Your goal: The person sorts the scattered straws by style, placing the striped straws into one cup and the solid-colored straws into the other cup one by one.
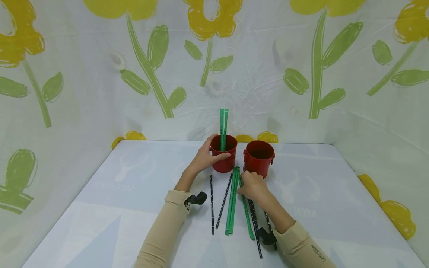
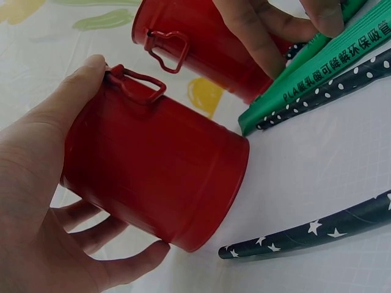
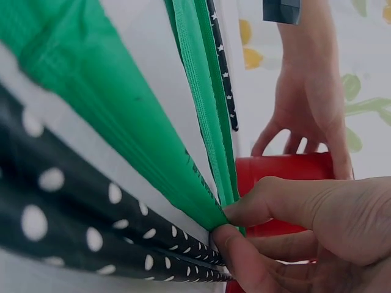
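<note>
1. Head view, edges: the counter [image 1: 110,201] meets a floral backdrop [image 1: 249,96] at its rear edge; the left red bucket [image 1: 225,164] and the right red bucket [image 1: 258,163] are near that edge, well apart from both side edges; counter surface extends broadly to either side of the group.
2. Head view, count: two buckets, side by side with a narrow gap; two upright green straws [image 1: 222,128], wrapped, in the left red bucket; two left-hand dark straws [image 1: 212,208] lie nearest the left forearm; flat green straws [image 1: 232,208], exact number unclear, lie beside them; at least two right-hand dark straws [image 1: 254,223] lie partly hidden.
3. Head view, grips: the left grip [image 1: 206,157] holds the left red bucket; the right grip [image 1: 256,189] pinches the held green straw [image 1: 247,217], which slants along the counter.
4. Left wrist view: left thumb and fingers span the left red bucket; one wire loop [image 2: 137,85] shows at its rim; one star-patterned straw lies near its base.
5. Right wrist view: thumb and finger pinch the held green straw near its end; two dotted straws run alongside.
</note>
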{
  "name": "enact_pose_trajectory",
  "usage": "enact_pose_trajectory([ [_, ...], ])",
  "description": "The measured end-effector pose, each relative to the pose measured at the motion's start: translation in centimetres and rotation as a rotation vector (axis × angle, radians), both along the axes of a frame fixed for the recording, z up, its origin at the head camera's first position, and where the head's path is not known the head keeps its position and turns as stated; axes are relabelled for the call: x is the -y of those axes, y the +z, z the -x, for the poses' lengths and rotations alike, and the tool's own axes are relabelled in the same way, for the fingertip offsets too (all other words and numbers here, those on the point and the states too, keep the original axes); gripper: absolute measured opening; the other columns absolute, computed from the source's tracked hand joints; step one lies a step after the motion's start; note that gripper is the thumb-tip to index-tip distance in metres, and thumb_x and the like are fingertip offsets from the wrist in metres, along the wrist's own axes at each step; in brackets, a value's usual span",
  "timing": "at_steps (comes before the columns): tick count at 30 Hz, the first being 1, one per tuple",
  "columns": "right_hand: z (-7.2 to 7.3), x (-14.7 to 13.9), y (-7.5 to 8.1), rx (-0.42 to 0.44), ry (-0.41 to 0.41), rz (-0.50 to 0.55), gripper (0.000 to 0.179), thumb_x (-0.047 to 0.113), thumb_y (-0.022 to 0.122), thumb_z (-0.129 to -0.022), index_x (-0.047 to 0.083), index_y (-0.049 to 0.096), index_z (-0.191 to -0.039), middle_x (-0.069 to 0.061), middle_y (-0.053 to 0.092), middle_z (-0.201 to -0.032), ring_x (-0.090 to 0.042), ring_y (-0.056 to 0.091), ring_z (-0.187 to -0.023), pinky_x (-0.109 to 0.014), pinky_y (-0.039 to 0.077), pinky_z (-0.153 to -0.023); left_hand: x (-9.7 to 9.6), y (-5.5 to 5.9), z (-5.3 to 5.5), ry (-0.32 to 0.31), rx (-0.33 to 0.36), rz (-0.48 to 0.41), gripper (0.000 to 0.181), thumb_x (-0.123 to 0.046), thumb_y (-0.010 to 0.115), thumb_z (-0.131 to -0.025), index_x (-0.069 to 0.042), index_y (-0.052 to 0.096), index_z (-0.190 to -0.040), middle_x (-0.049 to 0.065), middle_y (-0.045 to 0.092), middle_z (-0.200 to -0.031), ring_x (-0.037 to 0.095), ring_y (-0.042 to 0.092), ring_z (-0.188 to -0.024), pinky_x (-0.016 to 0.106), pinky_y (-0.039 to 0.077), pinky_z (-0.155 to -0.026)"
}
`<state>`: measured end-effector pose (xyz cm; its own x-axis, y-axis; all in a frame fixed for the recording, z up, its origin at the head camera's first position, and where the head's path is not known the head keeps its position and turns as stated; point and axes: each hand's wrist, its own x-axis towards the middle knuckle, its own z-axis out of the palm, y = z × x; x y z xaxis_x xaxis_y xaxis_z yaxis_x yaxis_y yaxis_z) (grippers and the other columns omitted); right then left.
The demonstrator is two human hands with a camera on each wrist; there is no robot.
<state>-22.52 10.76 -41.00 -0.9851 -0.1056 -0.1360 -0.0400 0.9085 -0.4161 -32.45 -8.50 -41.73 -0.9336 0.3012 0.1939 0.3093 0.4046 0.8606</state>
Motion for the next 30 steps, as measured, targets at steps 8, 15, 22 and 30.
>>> enact_pose_trajectory([
  [8, 0.2, -0.1, 0.2, 0.024, -0.027, 0.006, 0.042, 0.018, 0.084, -0.076, 0.002, 0.069, -0.112, -0.005, 0.060, -0.064, -0.018, 0.056, -0.059, -0.024, 0.052, -0.058, 0.0, 0.0, 0.0, 0.004, 0.001, 0.003, 0.093, -0.052, 0.075, -0.081, -0.030, 0.022, -0.154, -0.003, 0.041, -0.151, 0.022, 0.041, -0.137, 0.052, 0.045, -0.108],
  [15, 0.1, -0.1, 0.4, 0.009, -0.029, 0.030, 0.042, 0.019, 0.084, -0.076, 0.002, 0.069, -0.113, -0.006, 0.057, -0.062, -0.018, 0.055, -0.057, -0.023, 0.047, -0.055, 0.1, 0.0, 0.0, -0.001, 0.000, -0.002, 0.093, -0.052, 0.075, -0.081, -0.029, 0.021, -0.155, -0.003, 0.041, -0.151, 0.022, 0.042, -0.137, 0.051, 0.044, -0.108],
  [22, 0.1, -0.4, 0.8, -0.005, -0.031, 0.048, 0.056, 0.020, 0.083, -0.077, 0.003, 0.064, -0.127, -0.005, 0.059, -0.068, -0.018, 0.054, -0.060, -0.023, 0.047, -0.056, 0.2, 0.0, -0.1, -0.005, 0.004, -0.006, 0.095, -0.051, 0.075, -0.081, -0.025, 0.021, -0.155, -0.002, 0.041, -0.151, 0.022, 0.041, -0.138, 0.052, 0.044, -0.108],
  [30, 0.3, -0.8, 1.2, -0.043, -0.016, 0.075, 0.055, 0.020, 0.083, -0.077, 0.004, 0.064, -0.126, -0.005, 0.059, -0.069, -0.017, 0.053, -0.060, -0.023, 0.047, -0.057, 0.1, 0.1, -0.1, -0.002, 0.002, -0.006, 0.096, -0.052, 0.075, -0.081, -0.025, 0.021, -0.155, -0.002, 0.041, -0.151, 0.023, 0.041, -0.138, 0.053, 0.044, -0.108],
])
